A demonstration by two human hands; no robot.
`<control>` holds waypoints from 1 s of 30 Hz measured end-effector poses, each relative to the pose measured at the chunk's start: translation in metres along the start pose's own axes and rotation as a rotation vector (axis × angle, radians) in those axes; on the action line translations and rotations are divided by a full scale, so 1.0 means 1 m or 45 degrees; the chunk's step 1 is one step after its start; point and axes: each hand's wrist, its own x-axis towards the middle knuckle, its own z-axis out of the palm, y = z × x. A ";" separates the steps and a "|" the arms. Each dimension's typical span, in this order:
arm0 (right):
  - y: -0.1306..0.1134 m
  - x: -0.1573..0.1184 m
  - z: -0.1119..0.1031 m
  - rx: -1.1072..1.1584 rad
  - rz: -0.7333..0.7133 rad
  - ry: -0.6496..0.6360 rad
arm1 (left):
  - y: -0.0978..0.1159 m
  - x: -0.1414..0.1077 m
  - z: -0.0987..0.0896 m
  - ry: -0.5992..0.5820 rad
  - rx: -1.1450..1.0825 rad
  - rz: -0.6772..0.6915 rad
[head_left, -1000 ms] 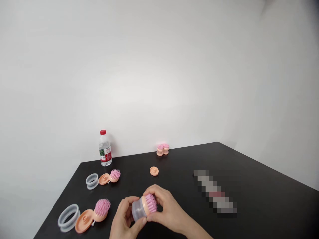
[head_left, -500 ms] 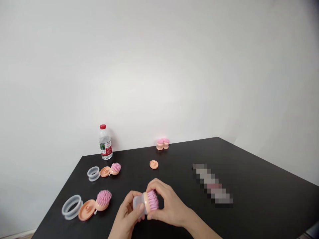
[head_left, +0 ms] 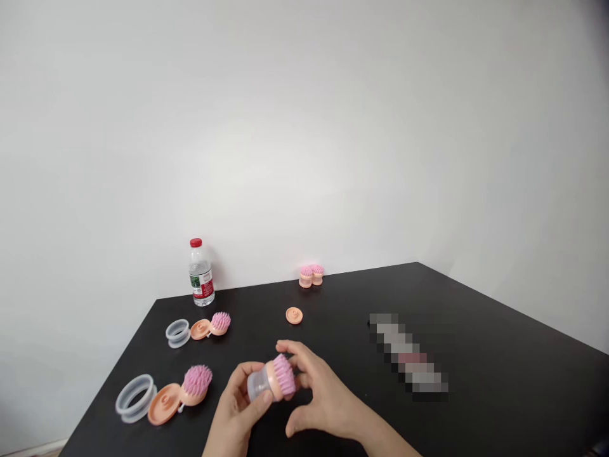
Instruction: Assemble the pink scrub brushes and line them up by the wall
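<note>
Near on the black tabletop [head_left: 428, 298], the left hand [head_left: 233, 406] grips a clear-bodied pink brush [head_left: 271, 381]; the right hand [head_left: 318, 397] is half open, its fingertips hidden behind the bristles.

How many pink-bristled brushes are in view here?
5: a brush in the left hand, a brush by the near ring, a brush by the far ring, and two brushes together at the table's far edge.
</note>
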 end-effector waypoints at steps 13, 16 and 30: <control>0.005 0.002 -0.004 -0.084 -0.113 0.033 | -0.002 0.000 0.000 0.023 -0.022 -0.033; 0.003 0.001 -0.003 -0.124 -0.125 0.049 | -0.001 0.000 0.001 0.055 -0.049 -0.083; 0.001 0.001 -0.012 -0.196 -0.146 0.121 | 0.002 -0.003 0.003 0.011 0.009 -0.076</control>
